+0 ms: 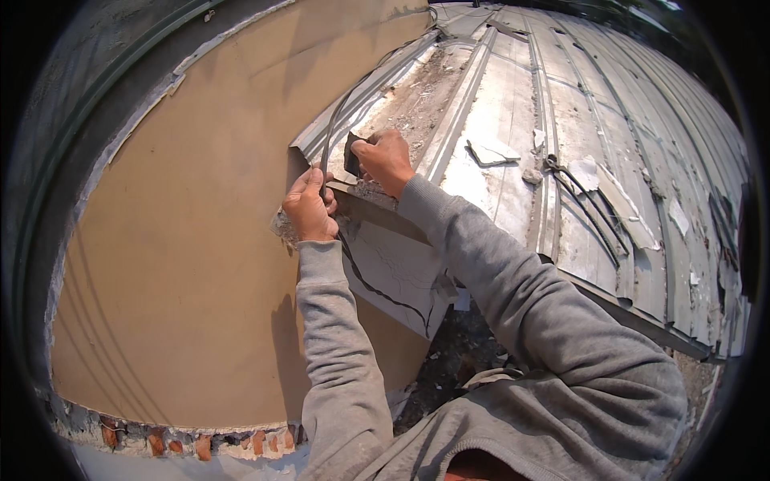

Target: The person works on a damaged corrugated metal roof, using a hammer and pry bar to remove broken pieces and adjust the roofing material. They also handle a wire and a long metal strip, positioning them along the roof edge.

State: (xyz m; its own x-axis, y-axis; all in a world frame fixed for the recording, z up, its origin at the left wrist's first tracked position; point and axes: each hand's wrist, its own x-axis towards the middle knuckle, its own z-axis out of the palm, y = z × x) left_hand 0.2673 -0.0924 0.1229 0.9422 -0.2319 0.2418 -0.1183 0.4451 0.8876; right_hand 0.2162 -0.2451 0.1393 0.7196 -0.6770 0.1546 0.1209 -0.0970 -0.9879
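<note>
My left hand (311, 207) is closed around a black cable (330, 128), at the corner where the tan wall meets the metal roof. Below the hand the same cable continues down over a pale slab (393, 260). Just up and to the right, my right hand (387, 163) pinches a dark flat piece (351, 155), held beside the cable. What this piece is made of I cannot tell. Both hands are over the roof's near left corner, and the cable runs on from there up along the wall.
Corrugated metal roofing (505, 208) stretches off to the right. Long-handled pincers (589, 210) lie on it, among broken white flakes (492, 152) and grit. To the left stands the tan wall (176, 240), with exposed bricks (156, 442) along its lower edge. Dark rubble (457, 361) shows below the roof edge.
</note>
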